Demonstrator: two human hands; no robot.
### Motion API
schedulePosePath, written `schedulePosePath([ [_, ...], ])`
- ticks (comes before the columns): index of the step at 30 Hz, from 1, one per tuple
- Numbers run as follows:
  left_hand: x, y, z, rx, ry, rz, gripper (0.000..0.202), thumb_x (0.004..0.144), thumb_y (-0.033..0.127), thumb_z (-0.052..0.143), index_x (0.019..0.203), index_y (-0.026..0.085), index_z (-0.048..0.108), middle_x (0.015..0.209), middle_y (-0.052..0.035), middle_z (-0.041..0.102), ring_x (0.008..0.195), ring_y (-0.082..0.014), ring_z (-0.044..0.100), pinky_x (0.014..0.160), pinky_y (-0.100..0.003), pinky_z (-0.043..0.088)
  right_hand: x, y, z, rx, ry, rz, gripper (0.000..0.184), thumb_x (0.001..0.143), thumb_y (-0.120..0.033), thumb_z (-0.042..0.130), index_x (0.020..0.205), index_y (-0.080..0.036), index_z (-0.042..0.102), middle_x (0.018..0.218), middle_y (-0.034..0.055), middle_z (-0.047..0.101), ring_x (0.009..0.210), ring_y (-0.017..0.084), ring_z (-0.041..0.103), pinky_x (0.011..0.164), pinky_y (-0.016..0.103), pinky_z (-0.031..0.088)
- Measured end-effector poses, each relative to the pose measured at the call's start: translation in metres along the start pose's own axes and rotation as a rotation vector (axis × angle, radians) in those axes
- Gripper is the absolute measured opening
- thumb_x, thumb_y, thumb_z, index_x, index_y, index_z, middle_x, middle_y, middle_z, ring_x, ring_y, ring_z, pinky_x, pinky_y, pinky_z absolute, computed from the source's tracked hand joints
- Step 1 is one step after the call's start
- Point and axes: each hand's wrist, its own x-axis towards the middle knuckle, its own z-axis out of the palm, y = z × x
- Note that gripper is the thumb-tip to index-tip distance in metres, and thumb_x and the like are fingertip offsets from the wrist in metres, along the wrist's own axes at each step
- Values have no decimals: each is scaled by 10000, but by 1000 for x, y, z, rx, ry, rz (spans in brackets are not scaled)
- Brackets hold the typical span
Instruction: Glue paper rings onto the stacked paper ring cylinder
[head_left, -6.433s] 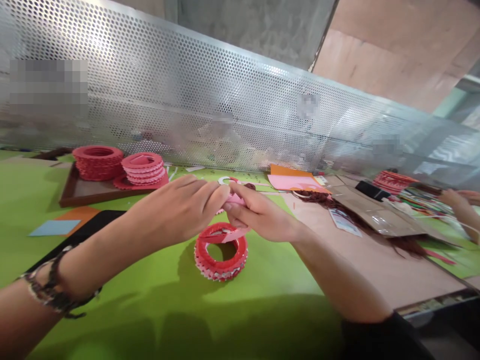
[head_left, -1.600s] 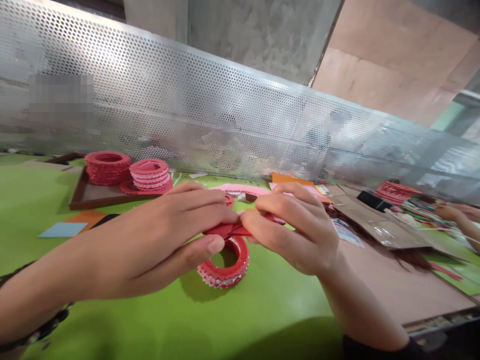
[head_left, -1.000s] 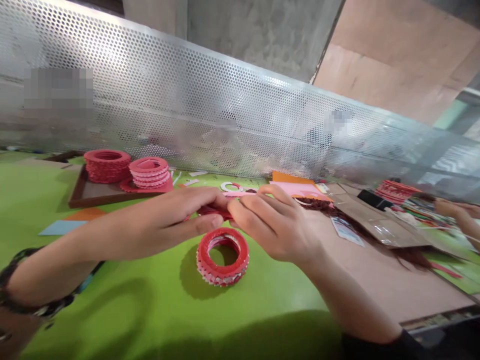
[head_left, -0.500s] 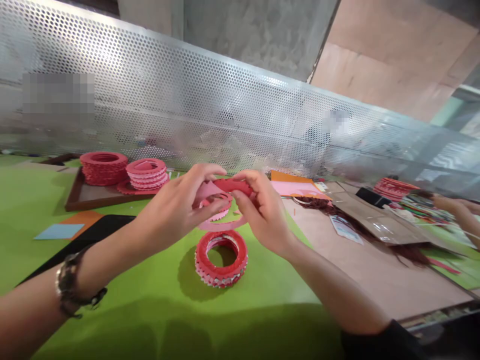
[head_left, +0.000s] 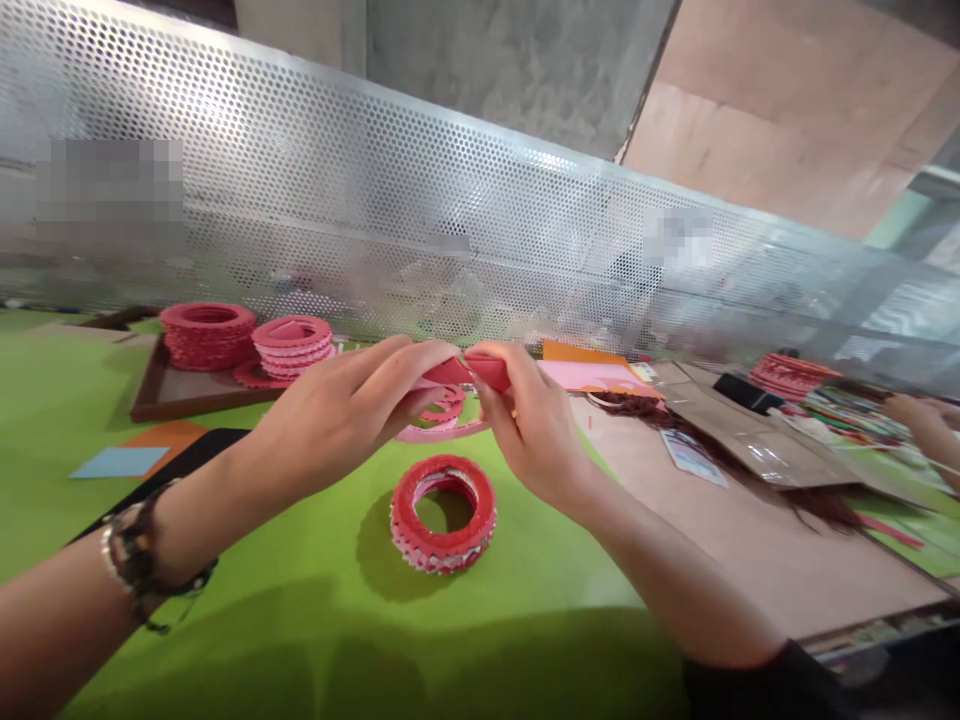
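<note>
My left hand (head_left: 341, 425) and my right hand (head_left: 529, 425) meet above the green table (head_left: 247, 620), both pinching a small red and pink paper ring piece (head_left: 469, 372) held between the fingertips. A pink scalloped paper ring (head_left: 442, 425) hangs just under the fingers. Below the hands, a stack of red scalloped paper rings (head_left: 442, 512) lies on the table. I wear a beaded bracelet (head_left: 135, 560) on my left wrist.
A brown tray (head_left: 161, 395) at the back left carries two stacks of red rings (head_left: 208, 335). Orange and pink paper sheets (head_left: 592, 372) and a brown board (head_left: 750, 520) lie to the right. Another person's hand (head_left: 919, 412) works at far right. A perforated metal screen (head_left: 450, 230) runs behind.
Both hands rose from just above the ring stack and drew the red and pink pieces up; the fingertips are now closer together, pinching the piece at the top.
</note>
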Motion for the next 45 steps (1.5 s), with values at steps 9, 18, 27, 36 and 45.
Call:
schedulePosePath([
  [9,2,-1,-4,-14,87,47,202,1058,248,388,1150,179,554,830,-36,730,632,-152,684,540,-232,520,-3,-5,-4,-158,71,-186,306,954,-46,401,1216,-155,517,993,70,696,824,141,674,683,255,544],
  [18,3,-1,-6,-22,112,97,188,1059,222,398,1102,126,554,888,-85,748,723,-157,710,653,-249,571,-5,-8,-6,-262,110,-293,255,978,-60,391,1151,-182,534,844,17,624,750,141,626,679,271,558],
  [27,1,-1,-9,28,113,137,209,1049,191,388,1177,163,551,823,-48,727,687,-183,696,614,-291,551,-5,-16,-9,-372,117,-319,250,967,-40,363,1068,-202,524,791,1,602,681,134,599,625,264,522],
  [36,-1,-2,-10,67,55,124,301,1026,152,392,1296,179,522,786,-23,700,608,-199,666,576,-309,531,-3,-20,-16,-544,82,-350,265,976,-46,312,1013,-175,540,722,-13,584,588,114,537,540,244,425],
  [45,0,2,-14,98,33,96,332,1053,216,352,1371,201,446,752,6,688,578,-182,654,555,-298,545,-4,-13,-6,-397,155,-354,235,962,-37,351,1049,-193,504,740,-15,582,604,117,546,547,244,438],
])
